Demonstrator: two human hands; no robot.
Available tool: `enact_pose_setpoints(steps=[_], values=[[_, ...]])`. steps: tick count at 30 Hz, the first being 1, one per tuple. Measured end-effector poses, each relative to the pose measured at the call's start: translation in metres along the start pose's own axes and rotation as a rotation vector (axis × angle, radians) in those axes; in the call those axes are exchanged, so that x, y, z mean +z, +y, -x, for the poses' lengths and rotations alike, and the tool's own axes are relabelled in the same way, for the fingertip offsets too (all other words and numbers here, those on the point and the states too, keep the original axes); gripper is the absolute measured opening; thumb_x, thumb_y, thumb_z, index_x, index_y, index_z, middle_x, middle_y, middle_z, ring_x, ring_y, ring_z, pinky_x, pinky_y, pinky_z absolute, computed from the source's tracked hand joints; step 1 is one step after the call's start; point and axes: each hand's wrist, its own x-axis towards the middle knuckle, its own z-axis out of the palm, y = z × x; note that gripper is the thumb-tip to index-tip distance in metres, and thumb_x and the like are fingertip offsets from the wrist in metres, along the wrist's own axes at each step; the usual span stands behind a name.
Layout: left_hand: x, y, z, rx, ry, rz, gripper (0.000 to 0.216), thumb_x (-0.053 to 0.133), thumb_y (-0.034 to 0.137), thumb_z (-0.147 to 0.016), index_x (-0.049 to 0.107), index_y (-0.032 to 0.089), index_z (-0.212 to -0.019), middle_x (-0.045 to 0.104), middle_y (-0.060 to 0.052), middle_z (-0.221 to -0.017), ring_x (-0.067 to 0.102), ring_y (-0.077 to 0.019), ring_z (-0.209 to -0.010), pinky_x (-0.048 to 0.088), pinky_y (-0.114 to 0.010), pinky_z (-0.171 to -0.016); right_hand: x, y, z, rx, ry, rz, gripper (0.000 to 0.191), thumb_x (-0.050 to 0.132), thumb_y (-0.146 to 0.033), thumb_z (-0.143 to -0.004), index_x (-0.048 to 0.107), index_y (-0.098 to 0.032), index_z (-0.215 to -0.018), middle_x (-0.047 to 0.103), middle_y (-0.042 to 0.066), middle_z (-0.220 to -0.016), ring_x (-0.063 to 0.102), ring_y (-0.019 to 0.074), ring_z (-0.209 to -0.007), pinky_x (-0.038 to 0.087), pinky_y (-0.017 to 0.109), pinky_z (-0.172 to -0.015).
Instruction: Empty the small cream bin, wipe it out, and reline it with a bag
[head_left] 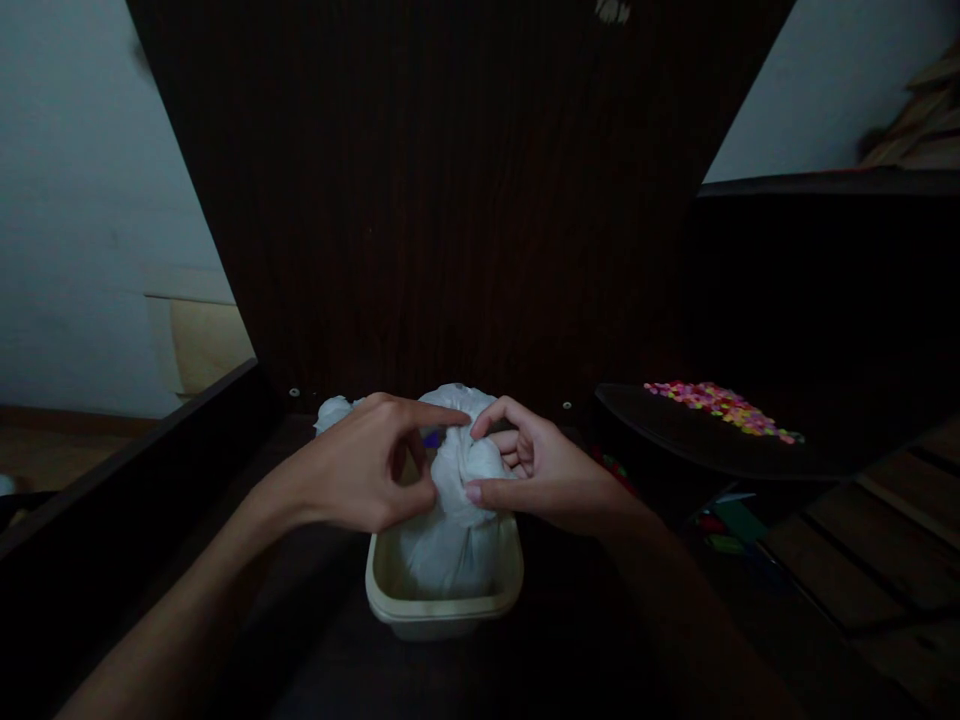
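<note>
Two bare hands are held over one cream tub. The left hand is reached in from the tub's left side, its wrist bent, its index finger stretched out level and its thumb pointed below it. The right hand is reached in from the right side, its fingers curled. By the right thumb and fingers the knobbly top of one white bundle is pinched; the left thumb and index finger are spread apart against it, and whether a fold is held between them cannot be told.

The bundle's lower part is set inside the tub, which is stood on the desk. Behind the tub one white lump is partly covered by the left hand, and one blue patch is barely shown. Two screw heads are seen in the upright board. Right of the tub, bright scraps, too many to be counted, are heaped on one curved shelf; objects beneath it are lost in shadow.
</note>
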Motion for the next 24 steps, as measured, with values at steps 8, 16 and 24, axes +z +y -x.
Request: enact_pose_setpoints(steps=[8, 16, 24], values=[[0.011, -0.005, -0.009, 0.037, -0.079, 0.355, 0.030, 0.066, 0.028, -0.089, 0.071, 0.018, -0.117, 0.073, -0.006, -0.116, 0.069, -0.0218, -0.103, 0.054, -0.030, -0.088, 0.006, -0.001, 0.001, -0.013, -0.011, 0.057, 0.045, 0.073, -0.014, -0.074, 0.040, -0.025, -0.103, 0.062, -0.004, -0.083, 0.060, 0.0108, -0.071, 0.046, 0.021, -0.060], [0.019, -0.010, -0.010, 0.062, -0.192, 0.260, 0.017, 0.064, 0.027, -0.091, 0.074, 0.014, -0.092, 0.071, -0.005, -0.096, 0.065, -0.0176, -0.085, 0.051, -0.026, -0.075, 0.007, -0.004, 0.009, -0.125, 0.040, 0.171, 0.038, 0.065, -0.011, -0.079, 0.041, -0.025, -0.105, 0.050, -0.007, -0.080, 0.047, 0.0086, -0.067, 0.035, 0.018, -0.055], [0.020, -0.009, -0.007, 0.024, -0.133, 0.329, 0.029, 0.068, 0.029, -0.087, 0.066, 0.015, -0.113, 0.072, -0.004, -0.105, 0.067, -0.0195, -0.094, 0.053, -0.030, -0.084, 0.013, 0.002, 0.006, -0.232, 0.145, 0.251, 0.029, 0.056, -0.006, -0.077, 0.046, -0.024, -0.098, 0.052, -0.006, -0.081, 0.048, 0.0091, -0.067, 0.036, 0.019, -0.056]])
